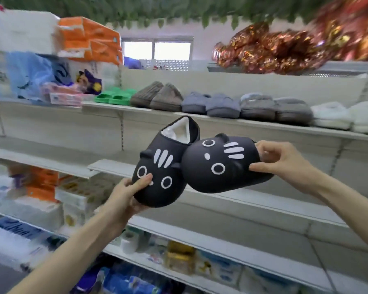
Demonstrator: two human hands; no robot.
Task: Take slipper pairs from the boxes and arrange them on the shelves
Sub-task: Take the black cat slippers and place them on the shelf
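Black cat-face slippers, one in each hand, held up in the air in front of the shelving, with neither on a shelf yet.

What I'd worry about: the right slipper (219, 164) lies sideways and I only have it by the edge of its opening, so it could swing or slip out when I reach forward. Its toe also overlaps the left slipper (159, 170), so if I move one carelessly it could knock the other. The upper shelf (253, 124) already has green slides (113, 96), brown knit slippers (155, 95), blue-grey ones (208, 103), grey ones (274, 109) and white fluffy ones (346, 117) lined up close together. Shoving mine in there would probably push that row crooked. The middle shelf (263, 205) behind my hands looks like the safer spot (just my guess).

My left hand (128, 196) is wrapped round the toe of the left slipper, with the thumb on top over the cat face and the fingers underneath. That feels like a solid hold. My right hand (285, 160) is curled in a pinch on the right slipper's rim, thumb on one side and fingers on the other, which is a much lighter hold. No boxes in view from here.
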